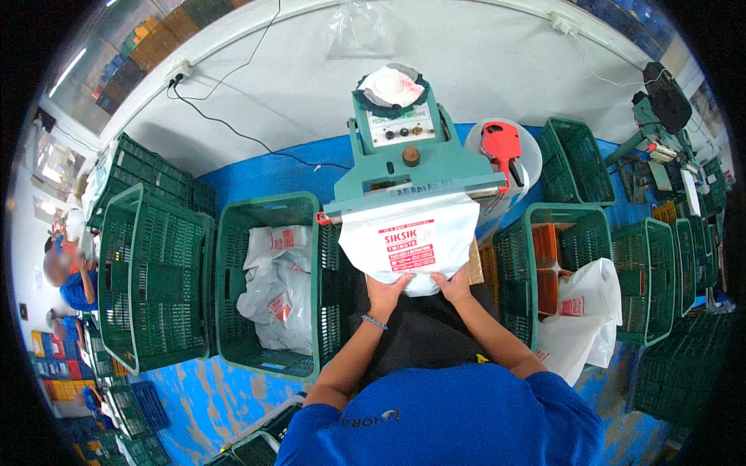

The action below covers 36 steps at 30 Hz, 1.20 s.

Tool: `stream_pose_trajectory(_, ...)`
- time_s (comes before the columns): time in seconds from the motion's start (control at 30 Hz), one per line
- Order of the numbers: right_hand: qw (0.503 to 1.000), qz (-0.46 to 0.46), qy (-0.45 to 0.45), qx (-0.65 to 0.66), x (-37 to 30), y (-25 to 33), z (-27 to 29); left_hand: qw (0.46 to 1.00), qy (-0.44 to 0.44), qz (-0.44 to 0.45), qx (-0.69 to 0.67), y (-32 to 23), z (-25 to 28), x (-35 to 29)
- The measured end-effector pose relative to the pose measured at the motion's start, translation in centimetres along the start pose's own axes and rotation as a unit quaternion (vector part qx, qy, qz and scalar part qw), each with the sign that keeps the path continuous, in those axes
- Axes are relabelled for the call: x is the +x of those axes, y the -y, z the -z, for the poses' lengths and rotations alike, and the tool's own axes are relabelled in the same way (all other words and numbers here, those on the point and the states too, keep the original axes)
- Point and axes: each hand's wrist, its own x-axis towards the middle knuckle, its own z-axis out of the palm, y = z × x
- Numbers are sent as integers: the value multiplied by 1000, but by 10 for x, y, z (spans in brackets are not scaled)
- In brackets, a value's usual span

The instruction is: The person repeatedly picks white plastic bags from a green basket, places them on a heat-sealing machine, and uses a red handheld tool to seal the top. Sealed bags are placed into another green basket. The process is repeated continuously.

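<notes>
A white plastic bag point(408, 242) with red print lies flat in front of me, its far edge in the jaws of a green bag sealing machine point(412, 159). My left hand point(385, 297) grips the bag's near left part, thumb on top and fingers underneath. On the near right part, my right hand point(454, 286) pinches it the same way, the fingers mostly hidden below. Both forearms reach forward from my blue shirt. On top of the sealer rests a bundle of white and dark cloth point(392, 87).
To my left, a green crate point(233, 311) holds several white bags. Another crate point(513, 272) on my right contains orange bins, with more white bags point(579, 311) draped over its side. A red handheld tool point(501, 147) sits on a white tub behind. Stacked crates point(120, 272) flank the far left.
</notes>
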Motion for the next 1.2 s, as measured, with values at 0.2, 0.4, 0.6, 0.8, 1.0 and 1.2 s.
stream_pose_trajectory(0.2,998,55,-14,-29,0,-5,0,999,24,41,20,-10,-1,0)
stream_pose_trajectory(0.4,1000,1,5,-7,-5,-18,-2,1000,-4,-16,10,-18,-2,-1)
stream_pose_trajectory(0.6,998,-17,40,-51,-8,-22,-2,1000,2,15,23,-13,-1,-1)
stream_pose_trajectory(0.8,999,7,33,23,-7,-27,-1,998,0,-17,55,-12,0,1)
stream_pose_trajectory(1.0,998,0,49,32,-4,-27,0,999,16,-16,38,-13,-1,0)
stream_pose_trajectory(1.2,998,16,57,-36,2,-13,5,1000,9,-5,29,-13,-2,1)
